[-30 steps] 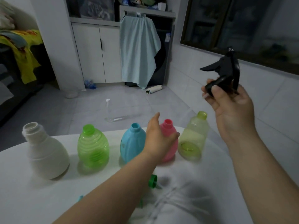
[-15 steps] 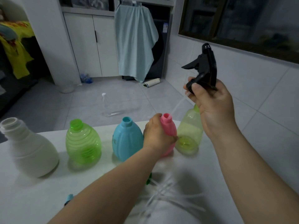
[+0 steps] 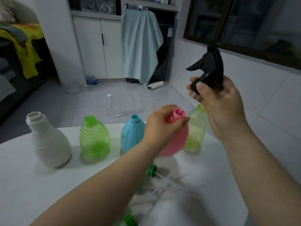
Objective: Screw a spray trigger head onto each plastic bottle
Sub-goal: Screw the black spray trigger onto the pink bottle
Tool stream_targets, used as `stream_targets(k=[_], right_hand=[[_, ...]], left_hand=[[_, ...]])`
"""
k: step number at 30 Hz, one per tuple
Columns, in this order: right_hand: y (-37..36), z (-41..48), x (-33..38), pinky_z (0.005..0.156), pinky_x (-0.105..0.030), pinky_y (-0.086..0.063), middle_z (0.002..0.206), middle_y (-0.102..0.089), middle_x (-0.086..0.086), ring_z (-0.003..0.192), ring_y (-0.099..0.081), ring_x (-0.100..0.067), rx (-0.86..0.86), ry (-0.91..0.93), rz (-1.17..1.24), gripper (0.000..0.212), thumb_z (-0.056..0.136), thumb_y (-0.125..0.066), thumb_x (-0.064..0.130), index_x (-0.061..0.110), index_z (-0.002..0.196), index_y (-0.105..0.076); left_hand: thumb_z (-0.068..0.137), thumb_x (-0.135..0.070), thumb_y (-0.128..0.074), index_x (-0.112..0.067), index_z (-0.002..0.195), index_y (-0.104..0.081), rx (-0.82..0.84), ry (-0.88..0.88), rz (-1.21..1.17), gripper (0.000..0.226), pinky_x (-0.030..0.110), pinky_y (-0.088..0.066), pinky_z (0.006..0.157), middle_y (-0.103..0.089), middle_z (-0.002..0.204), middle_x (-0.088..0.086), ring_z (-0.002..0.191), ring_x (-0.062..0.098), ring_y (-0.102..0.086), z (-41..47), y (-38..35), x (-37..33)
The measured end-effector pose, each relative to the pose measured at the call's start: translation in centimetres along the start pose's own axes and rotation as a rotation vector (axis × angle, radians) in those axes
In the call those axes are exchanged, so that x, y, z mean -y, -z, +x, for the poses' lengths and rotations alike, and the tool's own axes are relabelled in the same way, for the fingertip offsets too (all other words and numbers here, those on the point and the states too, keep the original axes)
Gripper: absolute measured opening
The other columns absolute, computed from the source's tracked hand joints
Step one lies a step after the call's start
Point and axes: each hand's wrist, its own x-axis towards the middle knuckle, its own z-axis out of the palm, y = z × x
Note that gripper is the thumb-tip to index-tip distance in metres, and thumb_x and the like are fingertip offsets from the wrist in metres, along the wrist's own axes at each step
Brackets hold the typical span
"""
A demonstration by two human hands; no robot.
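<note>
Several open plastic bottles stand in a row on the white table: a white bottle, a green ribbed bottle, a blue bottle, a pink bottle and a pale yellow-green bottle. My left hand grips the pink bottle around its shoulder and tilts its neck to the right. My right hand holds a black spray trigger head above and right of the pink neck; its clear dip tube reaches down to the pink opening.
Loose trigger heads with clear tubes lie near the table's front, a green collar among them. On the tiled floor beyond lie a clear bottle and a paper roll. A white cabinet and hanging cloth stand behind.
My left hand went from reaching to gripping the pink bottle and tilting it right. My right hand brought the black trigger head down toward the pink neck, the tube meeting the opening.
</note>
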Motion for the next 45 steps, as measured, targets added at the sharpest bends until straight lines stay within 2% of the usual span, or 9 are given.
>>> stream_targets(k=[5, 10, 16, 18, 26, 32, 35, 39, 45], right_hand=[[-2.7, -2.6, 2.8, 0.078, -0.024, -0.054, 0.074, -0.071, 0.015, 0.081, -0.065, -0.004, 0.241, -0.038, -0.062, 0.021, 0.060, -0.072, 0.022, 0.028, 0.078, -0.062], [-9.1, -6.5, 3.5, 0.067, -0.009, -0.049, 0.071, -0.071, 0.016, 0.075, -0.064, 0.004, 0.602, -0.128, -0.077, 0.028, 0.058, -0.072, 0.017, 0.025, 0.081, -0.060], [-16.8, -10.5, 2.2, 0.091, -0.035, -0.050, 0.102, -0.064, -0.005, 0.098, -0.062, -0.018, 0.866, -0.180, -0.261, 0.035, 0.070, -0.068, 0.010, 0.032, 0.090, -0.051], [-18.7, -11.5, 1.7, 0.093, -0.042, -0.049, 0.106, -0.063, -0.010, 0.101, -0.060, -0.022, 0.899, -0.195, -0.314, 0.034, 0.071, -0.068, 0.010, 0.032, 0.090, -0.050], [-21.3, -12.7, 0.1, 0.087, -0.032, -0.049, 0.107, -0.063, -0.014, 0.100, -0.060, -0.024, 0.968, -0.233, -0.436, 0.035, 0.071, -0.067, 0.008, 0.018, 0.101, -0.050], [-22.2, -12.6, -0.1, 0.057, -0.009, -0.041, 0.075, -0.051, 0.010, 0.068, -0.050, -0.004, 1.099, -0.141, -0.605, 0.034, 0.071, -0.067, 0.012, 0.035, 0.077, -0.043], [-22.2, -12.4, 0.2, 0.063, -0.014, -0.045, 0.079, -0.055, 0.008, 0.073, -0.053, -0.007, 1.160, -0.158, -0.628, 0.032, 0.071, -0.067, 0.012, 0.035, 0.080, -0.046], [-22.5, -12.8, 0.6, 0.072, -0.029, -0.048, 0.084, -0.062, -0.005, 0.076, -0.057, -0.016, 1.166, -0.183, -0.704, 0.025, 0.071, -0.068, 0.017, 0.010, 0.093, -0.059], [-22.8, -13.4, 0.6, 0.055, -0.016, -0.040, 0.066, -0.052, 0.007, 0.060, -0.049, -0.003, 1.102, -0.152, -0.772, 0.015, 0.070, -0.069, 0.023, 0.015, 0.077, -0.059]], left_hand=[[0.063, -0.029, -0.071, -0.045, 0.072, -0.059, -0.099, -0.117, 0.050, 0.022, -0.006, -0.035, 0.064, -0.054, 0.077, -0.034, 0.074, -0.025, -0.049, -4.3, 7.6, -3.3], [0.056, -0.034, -0.068, -0.047, 0.062, -0.058, -0.214, 0.025, 0.127, 0.018, -0.001, -0.038, 0.055, -0.062, 0.061, -0.030, 0.070, -0.023, -0.051, -11.0, 15.5, -3.0], [0.062, -0.026, -0.071, -0.051, 0.061, -0.056, -0.359, 0.194, 0.173, 0.029, 0.003, -0.038, 0.050, -0.061, 0.067, -0.023, 0.066, -0.020, -0.053, -17.0, 21.8, 0.0], [0.065, -0.025, -0.071, -0.051, 0.063, -0.055, -0.363, 0.208, 0.188, 0.032, 0.002, -0.038, 0.051, -0.060, 0.069, -0.023, 0.066, -0.018, -0.053, -17.9, 23.0, 1.1], [0.067, -0.014, -0.072, -0.050, 0.070, -0.053, -0.370, 0.172, 0.118, 0.041, 0.000, -0.038, 0.057, -0.058, 0.075, -0.026, 0.070, -0.013, -0.055, -18.8, 23.4, 4.7], [0.062, -0.013, -0.076, -0.056, 0.095, -0.034, -0.145, 0.275, 0.054, 0.069, 0.009, -0.038, 0.064, -0.045, 0.099, -0.027, 0.087, -0.001, -0.048, -20.0, 23.3, 7.0], [0.057, -0.021, -0.081, -0.057, 0.098, -0.032, -0.095, 0.287, 0.053, 0.073, 0.009, -0.039, 0.063, -0.042, 0.103, -0.029, 0.089, -0.001, -0.048, -20.5, 23.6, 7.6], [0.055, -0.028, -0.081, -0.055, 0.097, -0.033, -0.110, 0.283, 0.081, 0.070, 0.007, -0.038, 0.062, -0.040, 0.101, -0.030, 0.088, -0.003, -0.047, -20.4, 23.6, 7.7], [0.045, -0.040, -0.070, -0.057, 0.096, -0.032, -0.128, 0.286, 0.087, 0.066, 0.007, -0.036, 0.062, -0.040, 0.100, -0.031, 0.087, -0.004, -0.046, -20.4, 23.5, 7.7]])
